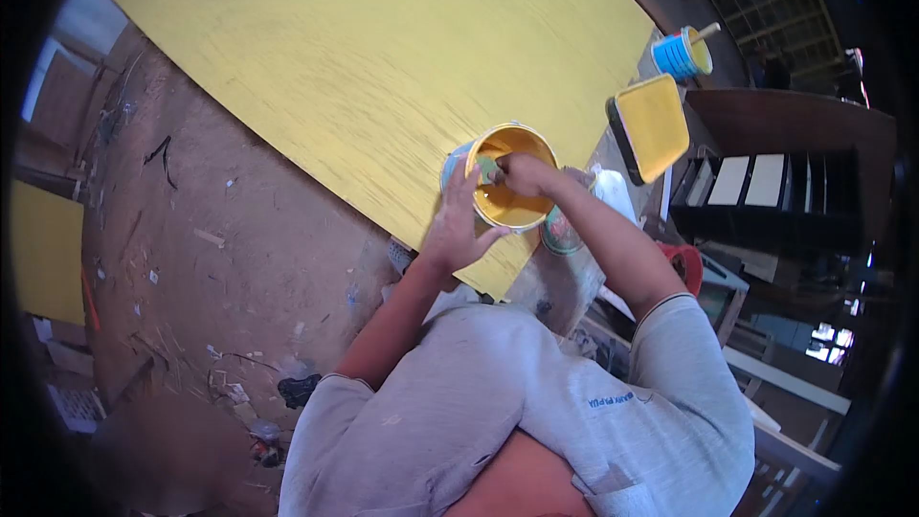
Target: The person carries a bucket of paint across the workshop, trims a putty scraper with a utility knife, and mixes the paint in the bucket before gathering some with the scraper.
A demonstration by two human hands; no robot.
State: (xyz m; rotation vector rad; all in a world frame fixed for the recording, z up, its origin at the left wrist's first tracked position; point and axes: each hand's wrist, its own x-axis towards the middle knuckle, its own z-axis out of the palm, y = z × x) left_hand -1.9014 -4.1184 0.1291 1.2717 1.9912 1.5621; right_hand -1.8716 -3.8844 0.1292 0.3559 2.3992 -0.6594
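Observation:
A paint bucket (515,222) with yellow paint inside is tilted toward me over the corner of a yellow-painted board (383,67). My left hand (457,230) holds the bucket from its near left side, fingers up along the rim and thumb lower down. Inside the bucket's mouth is my right hand (525,175), its fingers closed on a small greenish piece (489,169) whose kind I cannot make out. The fingertips are partly hidden. Just right of the bucket stands a green-and-red patterned can (561,233).
A yellow-coated paint tray (655,129) lies beyond the board's right edge. Near it stands a blue paint can (682,54) with a stick in it. A white bag (613,191) and a red container (685,266) are at right. Scraps litter the dirt floor (239,220) at left.

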